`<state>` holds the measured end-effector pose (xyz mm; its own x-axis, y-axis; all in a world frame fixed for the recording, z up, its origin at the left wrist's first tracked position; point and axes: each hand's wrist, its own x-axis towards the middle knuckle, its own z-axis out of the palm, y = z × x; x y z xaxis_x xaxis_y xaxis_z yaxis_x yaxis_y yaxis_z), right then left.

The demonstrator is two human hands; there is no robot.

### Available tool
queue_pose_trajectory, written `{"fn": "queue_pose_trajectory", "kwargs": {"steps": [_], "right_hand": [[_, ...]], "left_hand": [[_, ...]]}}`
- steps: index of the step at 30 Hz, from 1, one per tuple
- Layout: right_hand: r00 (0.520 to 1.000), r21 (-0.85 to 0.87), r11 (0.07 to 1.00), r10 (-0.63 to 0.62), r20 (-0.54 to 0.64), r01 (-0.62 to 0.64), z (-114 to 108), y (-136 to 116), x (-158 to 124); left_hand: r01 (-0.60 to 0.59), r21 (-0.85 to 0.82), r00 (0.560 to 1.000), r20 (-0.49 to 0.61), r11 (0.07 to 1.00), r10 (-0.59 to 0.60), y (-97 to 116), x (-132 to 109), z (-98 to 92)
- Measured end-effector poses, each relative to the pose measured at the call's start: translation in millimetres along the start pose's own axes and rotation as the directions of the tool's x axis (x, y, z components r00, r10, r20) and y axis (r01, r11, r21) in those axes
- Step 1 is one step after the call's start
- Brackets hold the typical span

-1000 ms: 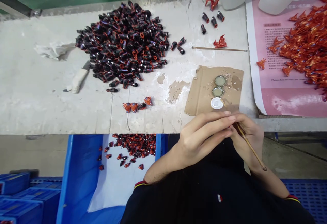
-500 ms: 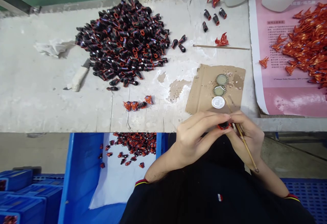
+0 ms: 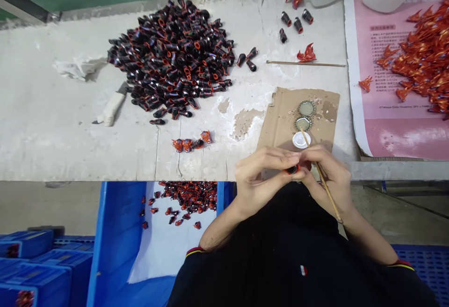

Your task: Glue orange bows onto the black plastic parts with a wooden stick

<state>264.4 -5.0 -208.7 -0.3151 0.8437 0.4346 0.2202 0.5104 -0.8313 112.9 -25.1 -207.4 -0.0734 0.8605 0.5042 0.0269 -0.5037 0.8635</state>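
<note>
My left hand [image 3: 261, 176] and my right hand [image 3: 328, 176] meet at the near edge of the white table [image 3: 52, 148]. Between their fingertips sits a small black and red piece [image 3: 292, 169], pinched by the left hand and touched by the right. A thin wooden stick [image 3: 324, 183] runs through my right fingers, its tip reaching towards a white cap [image 3: 300, 139] on a piece of cardboard [image 3: 277, 124]. Two glue-filled bottle caps [image 3: 304, 115] lie just beyond the white cap.
A big heap of black and red pieces [image 3: 175, 59] lies at the table's middle. Orange-red pieces [image 3: 421, 59] cover pink paper at the right. A second stick [image 3: 305, 64] lies beyond the cardboard. Below the table a blue bin [image 3: 112, 246] holds finished pieces [image 3: 185, 199].
Both hands moved a little up and to the left, onto the cardboard's near edge. The small piece, hidden at first, now shows between the fingertips.
</note>
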Motion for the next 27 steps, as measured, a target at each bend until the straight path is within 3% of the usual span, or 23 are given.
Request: {"fn": "queue_pose_trajectory", "kwargs": {"steps": [6, 13, 22, 27], "right_hand": [[0.981, -0.013, 0.996, -0.080, 0.174, 0.084, -0.2, 3.4, 3.9], [0.971, -0.051, 0.973, -0.218, 0.097, 0.223, 8.0, 0.4, 9.8], [0.988, -0.061, 0.991, -0.112, 0.105, 0.119, 11.0, 4.7, 6.7], [0.989, -0.027, 0.997, -0.069, 0.128, 0.073, 7.9, 8.0, 8.4]], "left_hand": [[0.106, -0.149, 0.994, -0.005, 0.983, -0.108, -4.4, -0.2, -4.7], [0.159, -0.246, 0.986, 0.002, 0.956, -0.164, -5.3, -2.3, -6.7], [0.198, -0.138, 0.976, -0.062, 0.970, -0.208, -5.1, -2.7, -8.7], [0.129, -0.031, 0.985, -0.109, 0.991, -0.132, 0.6, -4.0, -10.7]]}}
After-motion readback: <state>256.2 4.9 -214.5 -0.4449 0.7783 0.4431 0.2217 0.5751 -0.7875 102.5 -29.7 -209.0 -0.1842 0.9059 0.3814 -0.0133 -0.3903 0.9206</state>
